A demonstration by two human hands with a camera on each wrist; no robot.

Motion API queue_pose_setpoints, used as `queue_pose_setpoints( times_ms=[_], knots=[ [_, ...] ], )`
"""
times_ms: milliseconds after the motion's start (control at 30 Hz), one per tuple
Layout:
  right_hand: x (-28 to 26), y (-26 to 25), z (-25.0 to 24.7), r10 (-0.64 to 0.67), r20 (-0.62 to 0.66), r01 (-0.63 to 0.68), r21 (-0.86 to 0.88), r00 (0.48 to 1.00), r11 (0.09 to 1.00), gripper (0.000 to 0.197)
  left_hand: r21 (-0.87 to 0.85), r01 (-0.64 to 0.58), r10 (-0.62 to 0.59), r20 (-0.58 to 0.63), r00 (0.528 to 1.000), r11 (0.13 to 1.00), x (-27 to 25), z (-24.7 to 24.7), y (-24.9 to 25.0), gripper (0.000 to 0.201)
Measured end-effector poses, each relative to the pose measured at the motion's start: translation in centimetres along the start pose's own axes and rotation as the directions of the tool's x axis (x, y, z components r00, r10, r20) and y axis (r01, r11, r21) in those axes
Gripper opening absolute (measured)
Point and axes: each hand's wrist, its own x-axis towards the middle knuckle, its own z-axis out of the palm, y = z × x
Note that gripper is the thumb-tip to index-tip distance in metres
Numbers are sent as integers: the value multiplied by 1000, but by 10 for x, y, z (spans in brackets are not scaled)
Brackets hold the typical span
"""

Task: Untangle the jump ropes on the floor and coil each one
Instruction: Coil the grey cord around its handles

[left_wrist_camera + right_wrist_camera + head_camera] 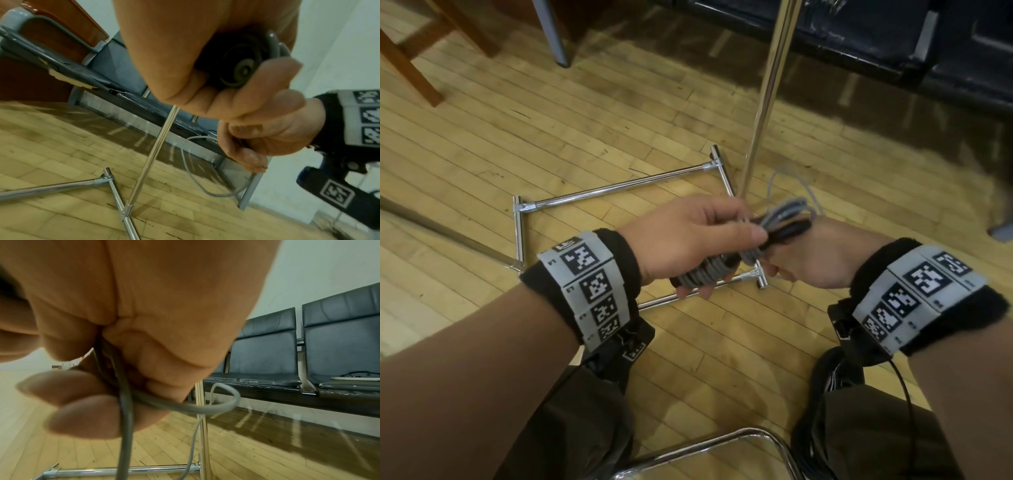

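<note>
Both hands work one grey jump rope [780, 219]: left hand [688, 236] clenches its coiled bundle steady, right hand [822, 260] pinches the loose tail beyond for wrapping.

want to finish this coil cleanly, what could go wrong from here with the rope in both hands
1. The loose grey tail loops beside the chrome pole; further wrapping could snag it on the pole or the floor frame.
2. The left hand holds the handles and wound rope together; a slackened grip may let the wraps spring loose.
3. The right hand only pinches the rope, so it might slip.
</note>
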Motion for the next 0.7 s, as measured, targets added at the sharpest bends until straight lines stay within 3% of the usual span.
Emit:
queue_pose_setpoints(
  times_ms=[100,200,367,467,533,600,700],
  knots=[
    [0,0,-4,-81,-41,72,-173,996,982,7,219,80,-109,127,986,973,-1,5,0,14],
    [-1,-7,-5,-109,-194,68,-204,975,977,10,482,116,-217,159,963,868,0,12,-4,18],
    [-1,-18,3,-140,-280,34,-350,950,936,21,757,208,-255,-57,965,619,7,15,-13,27],
    [-3,-25,6,-139,-313,18,-358,939,934,16,787,274,-180,-209,961,552,8,11,-16,22],
    [-5,-28,9,-136,-311,30,-322,941,946,12,734,324,-146,-298,943,597,8,7,-16,21],
    [-4,-27,10,-137,-305,52,-270,942,961,14,563,355,-149,-379,913,746,9,3,-14,18],
    [-1,-23,8,-105,-272,48,-208,957,977,23,205,280,-172,-428,887,938,9,1,-7,12]
  ],
)
